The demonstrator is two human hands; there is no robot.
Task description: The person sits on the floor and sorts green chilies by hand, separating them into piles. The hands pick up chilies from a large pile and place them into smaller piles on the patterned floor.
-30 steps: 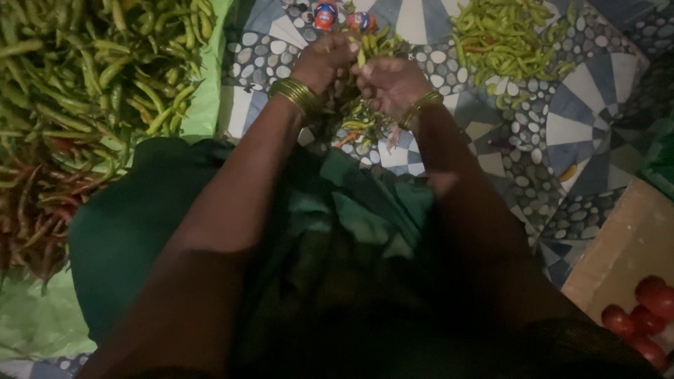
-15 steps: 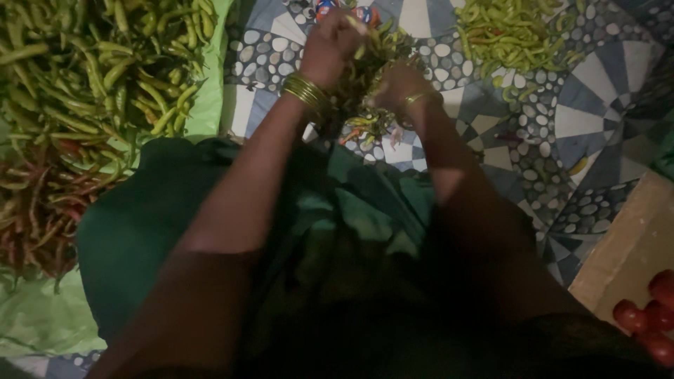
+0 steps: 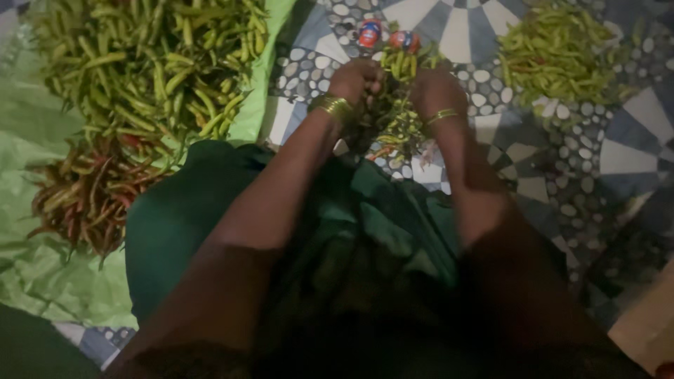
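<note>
My left hand point(image 3: 357, 80) and my right hand point(image 3: 437, 90) meet over a small bunch of green chillies point(image 3: 400, 67) held between them above the patterned floor. Both hands have their fingers curled into the bunch. Gold bangles sit on each wrist. More loose chillies point(image 3: 393, 133) lie on the floor just below my hands. My green garment point(image 3: 189, 217) covers my lap in the foreground.
A big heap of green chillies point(image 3: 147, 63) lies on a light green sheet point(image 3: 42, 267) at left, with reddish chillies point(image 3: 84, 189) below it. A smaller green pile point(image 3: 554, 52) sits at upper right. Two small red-and-blue round objects point(image 3: 386, 35) lie beyond my hands.
My hands stayed together on the chilli bunch, shifting slightly as the fingers work it. The view has drifted a little.
</note>
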